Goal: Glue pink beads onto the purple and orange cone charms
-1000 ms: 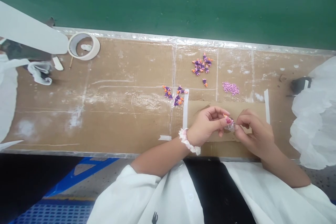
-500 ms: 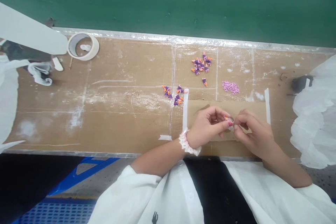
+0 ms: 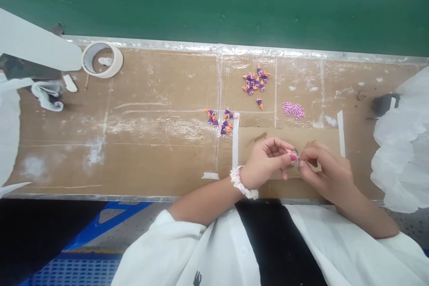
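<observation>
My left hand (image 3: pixel 266 161) and my right hand (image 3: pixel 326 170) meet over a taped cardboard patch (image 3: pixel 311 136) near the front edge of the bench. Both pinch one tiny piece (image 3: pixel 292 155) between their fingertips; it shows pink and orange, but is too small to name. A white scrunchie (image 3: pixel 241 183) is on my left wrist. Beyond the hands lie small purple-and-orange cone pieces in two groups, one far (image 3: pixel 255 81) and one nearer (image 3: pixel 221 121). A small heap of pink beads (image 3: pixel 293 110) sits to their right.
The cardboard-covered bench (image 3: pixel 134 143) runs left to right against a green wall (image 3: pixel 214 0). A roll of masking tape (image 3: pixel 101 59) lies at the far left. White plastic bags sit at the right edge (image 3: pixel 400 152) and the left edge (image 3: pixel 8 111).
The hands have stayed together on the tiny piece with only slight finger movement. The view has shifted a little.
</observation>
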